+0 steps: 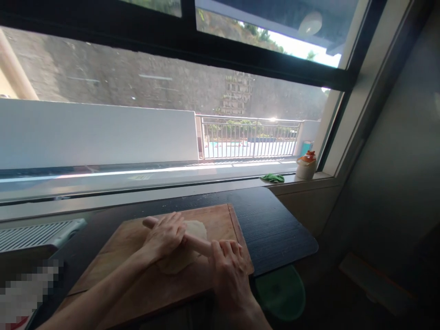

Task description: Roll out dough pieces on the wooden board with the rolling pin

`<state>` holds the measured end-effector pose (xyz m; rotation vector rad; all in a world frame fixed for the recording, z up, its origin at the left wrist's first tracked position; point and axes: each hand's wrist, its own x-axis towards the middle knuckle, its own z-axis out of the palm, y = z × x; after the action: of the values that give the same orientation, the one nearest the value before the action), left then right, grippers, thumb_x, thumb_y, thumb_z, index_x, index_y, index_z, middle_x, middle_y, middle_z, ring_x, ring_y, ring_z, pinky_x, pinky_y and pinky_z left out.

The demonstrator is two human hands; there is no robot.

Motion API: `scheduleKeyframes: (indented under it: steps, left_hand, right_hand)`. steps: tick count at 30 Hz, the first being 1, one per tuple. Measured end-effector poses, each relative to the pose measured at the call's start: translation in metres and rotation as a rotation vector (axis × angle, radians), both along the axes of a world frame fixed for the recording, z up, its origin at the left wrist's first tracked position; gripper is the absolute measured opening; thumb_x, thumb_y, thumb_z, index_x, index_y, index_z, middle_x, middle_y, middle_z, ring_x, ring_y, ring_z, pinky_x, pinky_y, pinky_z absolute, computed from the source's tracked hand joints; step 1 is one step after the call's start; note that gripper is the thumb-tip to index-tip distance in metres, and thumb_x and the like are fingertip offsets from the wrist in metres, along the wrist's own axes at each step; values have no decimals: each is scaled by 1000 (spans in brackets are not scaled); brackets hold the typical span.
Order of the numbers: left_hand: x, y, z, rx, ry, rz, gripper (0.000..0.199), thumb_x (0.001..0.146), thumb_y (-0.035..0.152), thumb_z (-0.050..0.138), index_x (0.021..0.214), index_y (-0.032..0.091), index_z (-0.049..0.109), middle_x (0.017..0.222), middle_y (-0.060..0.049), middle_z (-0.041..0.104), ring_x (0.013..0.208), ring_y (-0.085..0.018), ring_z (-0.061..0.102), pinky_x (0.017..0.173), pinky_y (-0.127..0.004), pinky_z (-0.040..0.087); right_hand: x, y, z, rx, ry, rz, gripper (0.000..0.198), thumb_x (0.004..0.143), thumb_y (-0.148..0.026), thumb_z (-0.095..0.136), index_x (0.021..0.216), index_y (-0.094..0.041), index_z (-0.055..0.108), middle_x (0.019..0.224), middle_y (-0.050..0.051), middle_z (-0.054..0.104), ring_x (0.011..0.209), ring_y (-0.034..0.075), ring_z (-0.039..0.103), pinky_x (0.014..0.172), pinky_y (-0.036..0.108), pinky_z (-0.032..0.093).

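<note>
A wooden rolling pin (197,244) lies slantwise across a flattened sheet of pale dough (174,265). Toward the pin's left end, my left hand (167,233) is closed over it, with a short tip of wood sticking out past the hand. Around the right end wraps my right hand (228,261), its fingers curled over the wood. Part of the dough shows beyond the pin and part on the near side; the pin and my left hand cover the rest. Underneath is a large wooden board (113,256).
The board rests on a dark table (264,220) beneath a wide window. A white container (305,168) and a green cloth (273,178) sit on the sill. Below the table's right side is a green round stool or tub (283,293). A radiator (37,234) stands at left.
</note>
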<state>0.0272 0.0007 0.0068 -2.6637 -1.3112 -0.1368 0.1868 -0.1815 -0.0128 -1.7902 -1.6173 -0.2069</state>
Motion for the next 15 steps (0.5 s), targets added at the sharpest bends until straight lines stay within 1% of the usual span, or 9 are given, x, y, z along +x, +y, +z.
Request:
scheduleKeyframes:
  steps: [2,3,5,8,11,13,15]
  left_hand:
    - [-9,1,-8,36,-5,10,54,90,32,22,128,8,52,142,-16,43,134,-27,32,112,-41,19]
    - [-9,2,-9,39,7,-5,53,90,32,23,127,8,53,141,-16,44,134,-27,33,112,-41,20]
    - [-2,6,-6,29,36,-45,51,90,32,24,122,11,58,135,-15,51,128,-27,40,110,-40,24]
    - [20,10,7,1,54,-57,49,90,30,23,118,14,60,127,-13,57,121,-27,47,106,-41,30]
    - [44,14,20,-57,88,-37,45,88,31,29,120,18,59,129,-11,56,121,-28,45,103,-44,32]
    - [58,19,26,-116,107,-21,44,88,34,32,121,22,58,130,-10,55,122,-29,45,100,-45,34]
    - [71,26,29,-173,104,11,48,89,40,29,124,22,56,129,-11,56,120,-28,47,98,-44,36]
  right_hand:
    - [-2,0,-3,3,16,2,16,90,-16,46,99,-25,56,95,3,59,93,21,51,88,36,37]
    - [-3,1,-4,5,27,1,15,90,-17,46,98,-25,56,94,3,59,92,21,51,89,36,36]
    - [-2,3,-6,8,56,6,12,90,-20,48,96,-25,56,93,2,59,91,21,51,89,36,36]
    - [3,7,-4,-2,83,20,7,89,-25,50,92,-24,56,92,2,60,91,20,50,88,35,35]
    - [11,10,0,-18,78,-4,7,89,-28,51,89,-24,56,91,1,59,91,20,49,86,34,34]
    - [17,13,2,-26,64,-25,8,89,-30,50,88,-24,56,90,1,59,90,20,49,86,34,33]
    - [22,17,2,-35,49,-40,10,90,-31,49,88,-24,56,89,1,60,89,20,48,84,33,33]
